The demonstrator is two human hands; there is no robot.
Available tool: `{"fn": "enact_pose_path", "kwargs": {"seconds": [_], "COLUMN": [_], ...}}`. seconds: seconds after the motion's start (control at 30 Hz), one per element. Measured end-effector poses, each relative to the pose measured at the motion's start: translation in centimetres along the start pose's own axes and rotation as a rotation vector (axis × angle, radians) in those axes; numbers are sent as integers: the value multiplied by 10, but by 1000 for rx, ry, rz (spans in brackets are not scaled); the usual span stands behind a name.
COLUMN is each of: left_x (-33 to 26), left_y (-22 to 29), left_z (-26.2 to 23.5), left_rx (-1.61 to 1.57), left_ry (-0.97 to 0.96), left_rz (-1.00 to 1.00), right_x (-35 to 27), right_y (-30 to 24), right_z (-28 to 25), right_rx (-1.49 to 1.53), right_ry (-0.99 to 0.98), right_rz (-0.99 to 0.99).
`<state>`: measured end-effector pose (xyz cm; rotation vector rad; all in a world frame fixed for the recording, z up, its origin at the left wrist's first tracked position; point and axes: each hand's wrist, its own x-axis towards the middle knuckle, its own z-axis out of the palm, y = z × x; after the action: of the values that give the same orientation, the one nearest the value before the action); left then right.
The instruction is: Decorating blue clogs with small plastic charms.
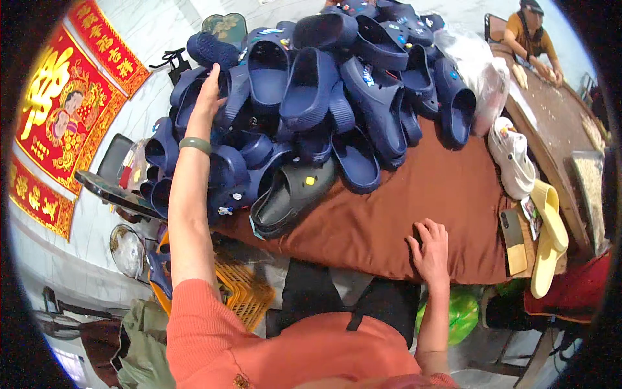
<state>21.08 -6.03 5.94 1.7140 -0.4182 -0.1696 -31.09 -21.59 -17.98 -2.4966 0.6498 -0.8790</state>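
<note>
A big heap of navy blue clogs (pixel 311 84) covers the far and left part of a table with a brown cloth (pixel 447 194). My left hand (pixel 208 97), a green bangle (pixel 195 144) on its wrist, reaches into the heap's left side. Its fingers are stretched out close to a navy clog (pixel 212 50) lying on top; whether they touch it I cannot tell. At the heap's near edge sits a black clog (pixel 295 194) with a yellow charm. My right hand (pixel 429 249) rests on the cloth near the front edge, fingers apart and slightly bent, holding nothing.
At the right stand a white clog (pixel 512 159), pale yellow slides (pixel 548 236) and a phone (pixel 512 241). A clear plastic bag (pixel 476 74) lies behind them. Another person (pixel 534 42) works at a brown table, far right. An orange crate (pixel 243 292) is below, left.
</note>
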Motion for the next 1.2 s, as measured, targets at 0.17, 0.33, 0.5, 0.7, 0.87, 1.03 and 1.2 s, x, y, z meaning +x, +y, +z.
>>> {"fn": "enact_pose_path", "kwargs": {"seconds": [0.17, 0.33, 0.5, 0.7, 0.87, 1.03, 1.2], "left_x": [-5, -56, -78, -87, -146, -235, -312], "left_y": [30, 54, 38, 55, 62, 7, -77], "left_z": [86, 226, 325, 339, 285, 212, 137], "left_rx": [958, 1087, 1203, 1167, 827, 560, 387], "left_ry": [507, 70, -269, -183, -226, -455, -764], "left_rz": [847, 1599, 1294, 1207, 1483, 1605, 1451], "right_x": [-1, 0, 1, -2, -7, -12, -12], "right_y": [3, 2, 4, 6, 5, 15, 35], "right_z": [1, 2, 0, 0, -1, 6, 9], "right_rx": [4, 7, 12, 88, 78, 381, 1185], "right_ry": [-39, -32, -9, 17, 12, 183, 563], "right_rz": [-7, -38, -35, -57, -64, 216, 547]}}
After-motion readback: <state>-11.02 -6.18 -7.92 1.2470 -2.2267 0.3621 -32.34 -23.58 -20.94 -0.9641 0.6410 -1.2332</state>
